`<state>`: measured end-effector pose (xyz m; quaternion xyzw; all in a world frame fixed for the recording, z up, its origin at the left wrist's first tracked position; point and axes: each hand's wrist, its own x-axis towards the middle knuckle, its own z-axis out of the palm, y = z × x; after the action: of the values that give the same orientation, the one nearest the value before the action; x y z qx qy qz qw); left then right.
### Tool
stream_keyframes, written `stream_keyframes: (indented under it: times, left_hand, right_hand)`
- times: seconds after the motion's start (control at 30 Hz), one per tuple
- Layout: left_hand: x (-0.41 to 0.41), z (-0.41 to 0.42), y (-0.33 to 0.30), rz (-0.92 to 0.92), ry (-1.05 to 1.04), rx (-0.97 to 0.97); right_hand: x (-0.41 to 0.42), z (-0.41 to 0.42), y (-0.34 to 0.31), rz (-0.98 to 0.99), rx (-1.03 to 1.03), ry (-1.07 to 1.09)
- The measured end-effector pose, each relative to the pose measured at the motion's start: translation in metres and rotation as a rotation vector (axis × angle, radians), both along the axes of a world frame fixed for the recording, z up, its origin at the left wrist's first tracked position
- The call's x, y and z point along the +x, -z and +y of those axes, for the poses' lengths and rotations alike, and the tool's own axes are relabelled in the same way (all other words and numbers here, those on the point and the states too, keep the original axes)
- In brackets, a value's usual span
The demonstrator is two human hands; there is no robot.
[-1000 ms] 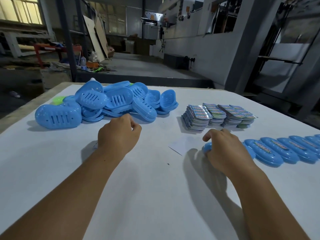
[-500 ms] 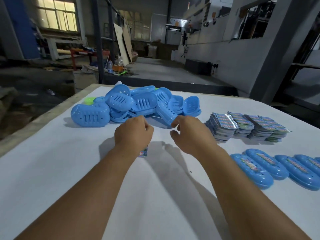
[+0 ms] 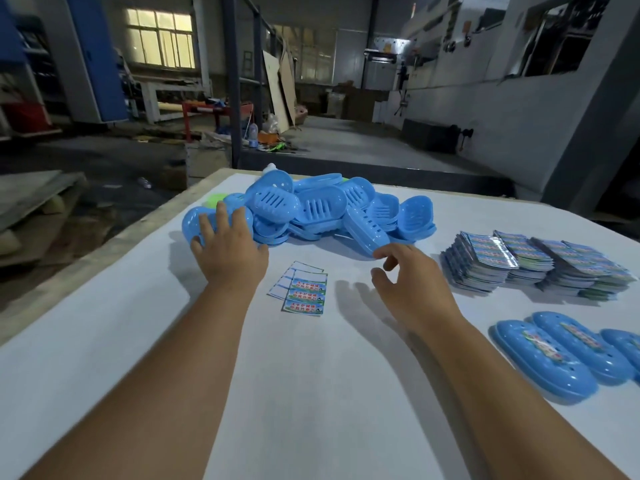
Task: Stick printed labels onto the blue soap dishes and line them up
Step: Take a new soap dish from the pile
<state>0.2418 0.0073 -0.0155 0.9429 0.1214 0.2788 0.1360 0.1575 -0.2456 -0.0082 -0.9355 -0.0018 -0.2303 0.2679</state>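
Observation:
A heap of blue soap dishes [image 3: 322, 209] lies at the far middle of the white table [image 3: 311, 393]. My left hand [image 3: 230, 247] reaches over the leftmost dish [image 3: 194, 220] of the heap, fingers spread and laid on it. A small label sheet [image 3: 303, 289] with printed stickers lies on the table between my hands. My right hand [image 3: 412, 282] hovers beside the heap's near right edge, fingers loosely curled, holding nothing. Labelled dishes [image 3: 543, 358] lie in a row at the right.
Stacks of printed label sheets [image 3: 533, 265] sit at the far right of the table. A green object [image 3: 215, 201] peeks out behind the heap. The table's left edge runs diagonally beside a dark workshop floor.
My left hand let go of the label sheet and moved forward-left onto the leftmost dish. My right hand has drifted back to the right. The sheet now lies uncovered.

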Motion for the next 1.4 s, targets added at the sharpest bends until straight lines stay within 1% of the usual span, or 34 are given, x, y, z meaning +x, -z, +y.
stream_keyframes:
  times: [0.2, 0.4, 0.5, 0.57, 0.63, 0.7, 0.77, 0.8, 0.83, 0.87, 0.9, 0.97, 1.0, 1.03, 1.07, 1.17, 1.2, 1.23, 1.27, 1.3, 1.33, 1.37, 1.4]
  left_hand:
    - [-0.001, 0.003, -0.002, -0.046, -0.044, 0.033]
    - [-0.008, 0.0, -0.012, -0.091, -0.13, 0.188]
    - [-0.012, -0.001, -0.018, -0.065, -0.111, 0.234]
    - [-0.015, -0.003, -0.02, -0.093, -0.068, 0.18]
    - [-0.02, -0.006, -0.023, -0.202, 0.011, 0.082]
    - [-0.026, -0.011, -0.028, -0.361, 0.121, -0.047]
    - [-0.031, -0.019, -0.034, -0.488, 0.276, -0.26]
    - [-0.033, -0.024, -0.036, -0.511, 0.356, -0.384]
    - [-0.036, -0.031, -0.038, -0.496, 0.423, -0.52]
    - [-0.04, -0.039, -0.04, -0.45, 0.478, -0.68]
    - [-0.043, -0.048, -0.04, -0.386, 0.527, -0.884]
    - [-0.049, -0.066, -0.041, -0.203, 0.624, -1.4]
    - [-0.052, -0.073, -0.041, -0.106, 0.662, -1.606]
    - [-0.055, -0.078, -0.039, -0.019, 0.687, -1.719]
    - [-0.056, -0.083, -0.036, 0.062, 0.707, -1.776]
    - [-0.06, -0.088, -0.032, 0.218, 0.775, -1.841]
    - [-0.06, -0.088, -0.032, 0.247, 0.791, -1.817]
    - [-0.06, -0.087, -0.032, 0.264, 0.786, -1.747]
    - [-0.061, -0.085, -0.033, 0.26, 0.748, -1.59]
    - [-0.06, -0.081, -0.032, 0.231, 0.684, -1.328]
    - [-0.057, -0.076, -0.03, 0.189, 0.608, -0.983]
    - [-0.056, -0.07, -0.028, 0.156, 0.514, -0.597]
    - [-0.057, -0.064, -0.027, 0.15, 0.416, -0.261]
  right_hand:
    - [0.003, -0.007, 0.004, 0.014, 0.127, -0.027]
    - [0.004, -0.011, 0.005, 0.011, 0.162, -0.033]
    - [0.004, -0.011, 0.005, 0.019, 0.171, -0.034]
    - [0.004, -0.01, 0.004, 0.015, 0.179, -0.034]
    - [0.003, -0.009, 0.003, 0.013, 0.181, -0.034]
    - [0.001, -0.007, 0.002, 0.008, 0.186, -0.039]
    - [0.0, -0.004, 0.001, -0.012, 0.229, -0.062]
    - [-0.001, -0.003, 0.0, -0.024, 0.26, -0.078]
    - [-0.002, -0.002, -0.001, -0.034, 0.293, -0.099]
    - [-0.003, -0.001, -0.002, -0.037, 0.323, -0.126]
    - [-0.004, 0.0, -0.003, -0.034, 0.345, -0.159]
    - [-0.007, 0.003, -0.003, -0.023, 0.37, -0.23]
    - [-0.009, 0.004, -0.003, -0.023, 0.377, -0.254]
    - [-0.009, 0.006, -0.003, -0.029, 0.382, -0.268]
    - [-0.009, 0.007, -0.003, -0.038, 0.383, -0.271]
    - [-0.007, 0.004, -0.004, -0.057, 0.36, -0.237]
    - [-0.006, 0.002, -0.004, -0.061, 0.339, -0.221]
    - [-0.005, 0.0, -0.004, -0.066, 0.314, -0.204]
    - [-0.005, -0.003, -0.005, -0.066, 0.286, -0.187]
    - [-0.005, -0.006, -0.006, -0.05, 0.259, -0.169]
    - [-0.005, -0.01, -0.007, -0.013, 0.229, -0.152]
    - [-0.005, -0.014, -0.009, 0.043, 0.191, -0.138]
    - [-0.006, -0.018, -0.01, 0.105, 0.144, -0.131]
